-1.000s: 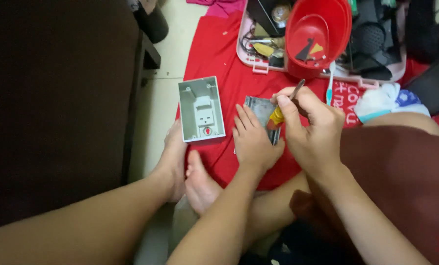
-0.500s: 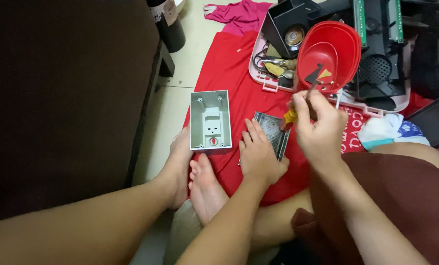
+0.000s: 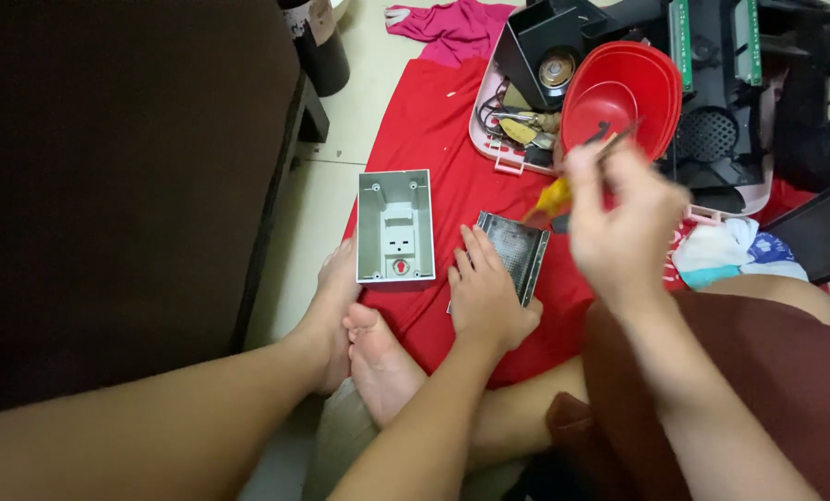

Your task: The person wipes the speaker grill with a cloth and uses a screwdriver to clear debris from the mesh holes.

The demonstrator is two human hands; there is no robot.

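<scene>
The left hand (image 3: 489, 301) lies flat, palm down, pinning the metal box (image 3: 517, 243) on the red cloth (image 3: 433, 130), just right of the grey socket plate (image 3: 395, 225). The right hand (image 3: 624, 223), blurred, grips what looks like a yellow-handled screwdriver (image 3: 563, 190) above the box. Keep the box pinned and seat the tip squarely.

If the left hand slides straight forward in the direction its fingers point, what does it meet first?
The left hand already rests its fingers on the grey metal mesh piece. Going straight on, it would cross that piece, then bare red cloth, and probably reach the pink tray of small parts; depth is unclear.
</scene>
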